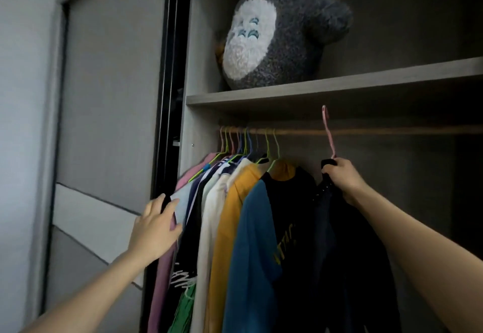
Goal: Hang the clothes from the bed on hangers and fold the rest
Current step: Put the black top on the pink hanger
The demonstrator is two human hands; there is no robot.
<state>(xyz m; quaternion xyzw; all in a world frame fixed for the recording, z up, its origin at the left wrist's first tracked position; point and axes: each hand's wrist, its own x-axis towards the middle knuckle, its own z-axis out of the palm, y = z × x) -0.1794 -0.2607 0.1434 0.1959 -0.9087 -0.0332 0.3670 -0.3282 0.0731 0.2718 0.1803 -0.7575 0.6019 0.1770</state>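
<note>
I see the dark garment (347,241) draped on a pink hanger (328,134), which my right hand (342,176) grips just under the hook. The hook stands higher than the wooden rail (392,131), slightly tilted, and does not rest on it. The garment hangs straight down, just beside the row of clothes (230,215) on the rail: pink, light blue, white, mustard, blue, and a black top (295,215) with yellow letters. These hang close together on thin green, pink and blue hangers (243,147), at the left part of the rail.
</note>
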